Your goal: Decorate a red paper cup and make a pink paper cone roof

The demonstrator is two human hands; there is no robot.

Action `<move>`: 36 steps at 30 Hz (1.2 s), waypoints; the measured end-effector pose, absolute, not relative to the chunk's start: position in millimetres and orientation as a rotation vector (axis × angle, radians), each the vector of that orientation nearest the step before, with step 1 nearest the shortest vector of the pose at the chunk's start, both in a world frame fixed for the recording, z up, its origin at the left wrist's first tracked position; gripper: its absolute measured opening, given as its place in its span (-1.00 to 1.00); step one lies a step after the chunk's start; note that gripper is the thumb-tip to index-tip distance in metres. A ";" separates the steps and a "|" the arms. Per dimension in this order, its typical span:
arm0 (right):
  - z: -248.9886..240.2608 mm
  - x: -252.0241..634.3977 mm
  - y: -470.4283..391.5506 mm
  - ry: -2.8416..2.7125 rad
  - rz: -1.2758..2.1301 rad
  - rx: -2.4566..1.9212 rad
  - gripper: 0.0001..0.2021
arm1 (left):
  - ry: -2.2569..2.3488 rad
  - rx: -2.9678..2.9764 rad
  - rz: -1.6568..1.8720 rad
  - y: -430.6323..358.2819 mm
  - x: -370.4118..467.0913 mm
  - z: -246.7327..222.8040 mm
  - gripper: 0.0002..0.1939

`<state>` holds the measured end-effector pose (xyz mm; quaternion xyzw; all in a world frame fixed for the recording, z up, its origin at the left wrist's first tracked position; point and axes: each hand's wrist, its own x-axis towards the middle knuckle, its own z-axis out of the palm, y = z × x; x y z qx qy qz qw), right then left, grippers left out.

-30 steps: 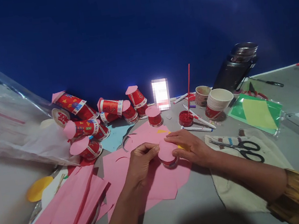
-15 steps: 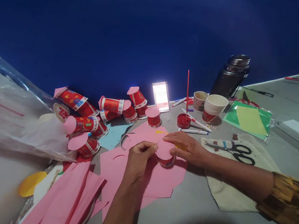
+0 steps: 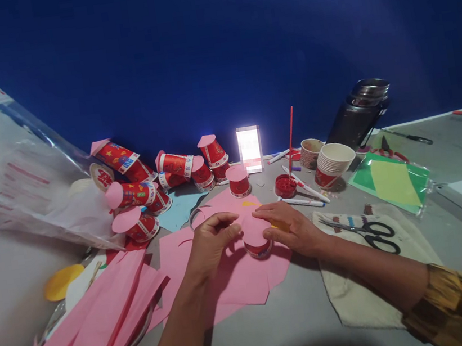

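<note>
In front of me a short red paper cup [image 3: 258, 249] stands upside down, with a round pink paper disc [image 3: 254, 229] lying on top of it. My right hand [image 3: 291, 227] grips the cup and disc from the right, fingers on the far edge and thumb on the near side. At the disc's left edge, my left hand [image 3: 214, 240] is held with thumb and fingers parted and nothing between them; I cannot tell whether the thumb tip touches the disc. Pink paper sheets [image 3: 228, 278] lie beneath both hands. A similar cup with a pink top [image 3: 239, 186] stands just beyond.
Several red cups with pink tops [image 3: 131, 193] are piled at the left beside a plastic bag [image 3: 39, 175]. To the right are scissors [image 3: 371, 234] on a cloth [image 3: 344, 294], stacked cups [image 3: 334, 162], a red pot [image 3: 285, 185], markers [image 3: 303, 202] and a dark flask [image 3: 353, 117].
My left thumb and fingers have spread apart and drawn slightly back from the disc's edge. My right hand stays on the cup and disc. The view has shifted slightly.
</note>
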<state>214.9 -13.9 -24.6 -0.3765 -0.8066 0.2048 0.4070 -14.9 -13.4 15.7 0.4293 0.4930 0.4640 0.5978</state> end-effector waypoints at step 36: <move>-24.1 208.4 -17.8 -2.056 0.300 -0.930 -0.57 | 1.369 1.642 0.875 -16.9 -13.3 28.5 -0.68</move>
